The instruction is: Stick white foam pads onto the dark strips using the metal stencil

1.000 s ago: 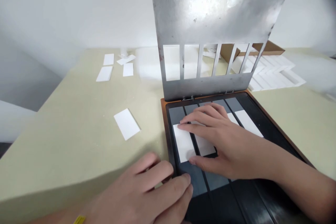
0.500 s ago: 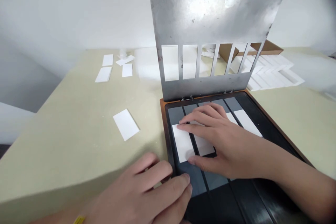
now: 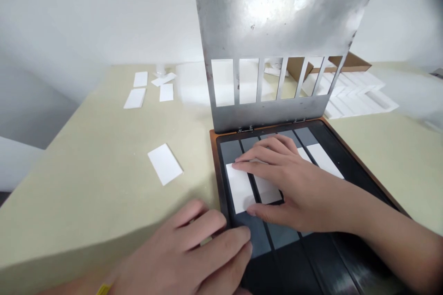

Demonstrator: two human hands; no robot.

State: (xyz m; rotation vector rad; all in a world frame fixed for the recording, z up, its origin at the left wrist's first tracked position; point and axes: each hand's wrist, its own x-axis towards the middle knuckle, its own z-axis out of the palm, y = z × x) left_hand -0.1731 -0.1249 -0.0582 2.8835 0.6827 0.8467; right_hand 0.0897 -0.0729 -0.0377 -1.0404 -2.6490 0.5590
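Note:
My right hand arches over the black slotted tray. Its forefinger touches the far end of a white card and its thumb the near end, so the card is spanned between them. Another white card lies in the neighbouring slot, partly under the palm. Farther right, a white card shows beyond the wrist. My left hand lies at the tray's near left edge, fingers loosely bent and slightly apart, two fingertips over the grey strip there. Nothing shows in it; its thumb is mostly hidden.
A metal plate with several rectangular windows stands upright, hinged at the tray's far edge. One loose white card lies left of the tray, with several white pieces farther back. Behind right are stacked white pieces and a cardboard box.
The whole view has shifted very slightly. Both hands keep nearly the same pose, and the cards stay where they were.

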